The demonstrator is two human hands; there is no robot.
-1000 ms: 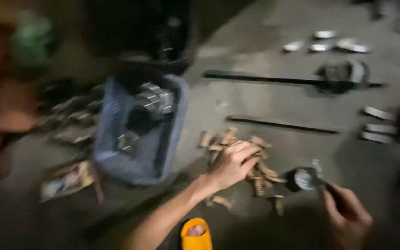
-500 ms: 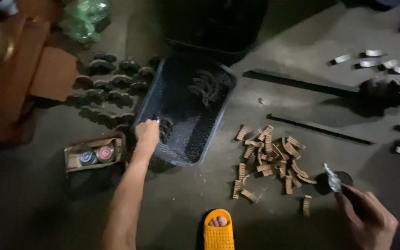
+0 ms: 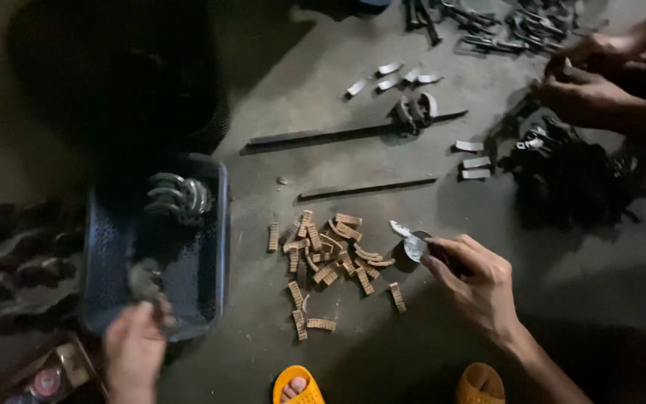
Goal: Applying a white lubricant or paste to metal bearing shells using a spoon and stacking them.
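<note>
**Both hands busy over a floor of curved parts**

The left hand (image 3: 134, 350) was down at the near edge of the blue plastic basket (image 3: 222, 247), fingers curled around a dark curved metal piece (image 3: 146, 283), blurred, so its exact shape could not be told. That piece sat just over the basket's near end, and a stack of shiny curved metal shoes (image 3: 179, 197) lay at the far end of the same basket.

Over on the other side, the right hand (image 3: 474, 280) had its thumb and fingers pinched closed on a small round tin (image 3: 415, 246), whose bright lid stood tipped up. It hovered low over the concrete floor (image 3: 338, 105), just beside the scattered pile of tan curved lining strips (image 3: 327, 258).

Beyond the pile lay a thin dark rod (image 3: 368, 189) and, further off, a long flat bar (image 3: 353, 135). Two orange sandals (image 3: 298, 385) showed at the bottom edge. At the top right another person's hands (image 3: 585, 90) worked above a black heap of parts (image 3: 570, 179), well apart from the tin.
</note>
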